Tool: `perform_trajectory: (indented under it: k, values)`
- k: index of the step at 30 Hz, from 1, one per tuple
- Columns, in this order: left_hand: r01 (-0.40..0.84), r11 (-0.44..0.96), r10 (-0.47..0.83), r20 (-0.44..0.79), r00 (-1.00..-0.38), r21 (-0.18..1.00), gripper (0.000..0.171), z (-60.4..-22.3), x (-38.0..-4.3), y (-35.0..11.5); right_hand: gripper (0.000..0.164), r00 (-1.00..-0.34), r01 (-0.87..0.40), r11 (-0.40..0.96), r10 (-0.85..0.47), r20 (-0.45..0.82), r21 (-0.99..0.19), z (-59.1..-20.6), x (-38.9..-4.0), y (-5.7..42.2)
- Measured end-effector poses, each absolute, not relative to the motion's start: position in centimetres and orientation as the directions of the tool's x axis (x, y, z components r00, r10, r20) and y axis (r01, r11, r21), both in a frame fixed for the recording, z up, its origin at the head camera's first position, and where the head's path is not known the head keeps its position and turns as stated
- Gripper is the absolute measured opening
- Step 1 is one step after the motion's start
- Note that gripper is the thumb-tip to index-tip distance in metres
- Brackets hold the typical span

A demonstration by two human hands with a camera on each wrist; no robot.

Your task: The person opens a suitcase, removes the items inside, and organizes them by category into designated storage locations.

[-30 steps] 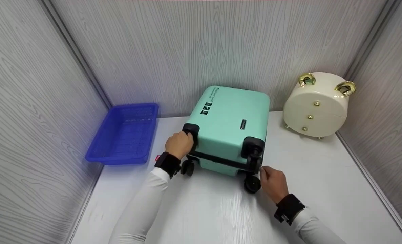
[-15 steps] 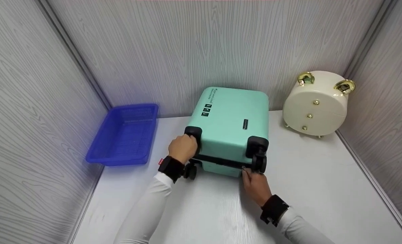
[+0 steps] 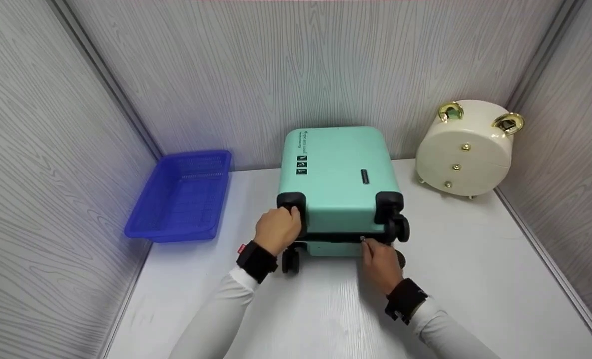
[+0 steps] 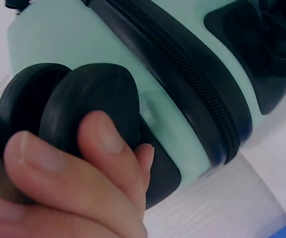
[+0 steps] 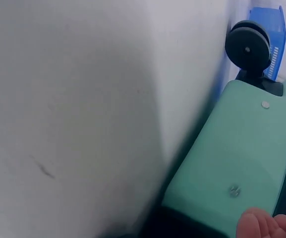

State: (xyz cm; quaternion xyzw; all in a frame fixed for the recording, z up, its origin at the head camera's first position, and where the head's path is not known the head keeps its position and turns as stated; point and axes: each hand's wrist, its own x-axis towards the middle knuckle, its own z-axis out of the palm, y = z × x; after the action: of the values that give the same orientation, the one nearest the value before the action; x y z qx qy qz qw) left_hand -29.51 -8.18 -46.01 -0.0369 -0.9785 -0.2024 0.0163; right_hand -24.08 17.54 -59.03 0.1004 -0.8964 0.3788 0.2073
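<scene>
A mint-green suitcase (image 3: 338, 159) lies flat, its black-wheeled end towards me. My left hand (image 3: 278, 231) grips the upper left caster wheel; in the left wrist view its fingers curl round the black wheel (image 4: 90, 96). A black zipper (image 4: 182, 62) runs round the side between the two shells. My right hand (image 3: 381, 264) pinches the small metal zipper pull (image 3: 362, 239) near the right end of that side. In the right wrist view only a few fingertips (image 5: 264, 225) show, at the dark zipper band, and the pull is hidden.
A blue plastic basket (image 3: 211, 230) stands left of the suitcase. At the back right is a cream round box (image 3: 463, 169) with gold ear-shaped loops and knobs. Wood-grain walls (image 3: 256, 75) enclose the white table (image 3: 315, 319) on three sides.
The suitcase has turned so that its wheeled end faces me squarely. My right hand has moved left from the right corner to the zipper pull. My left hand keeps its hold, shifting slightly right.
</scene>
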Motion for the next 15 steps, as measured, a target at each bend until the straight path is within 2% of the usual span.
perform_trajectory:
  k: [7,15]
  values:
    - [0.094,0.888,0.082,0.047,-0.996,0.449,0.059,-46.0,-28.8,-7.8,0.012,-0.862,-0.437,0.677,-0.127,0.491,-0.593,-58.6,-24.1,15.1]
    - [0.134,0.814,0.115,0.069,-0.991,0.565,0.061,-47.1,-29.5,-9.4,0.016,-0.907,-0.421,0.635,-0.269,0.325,-0.648,-57.9,-24.1,12.2]
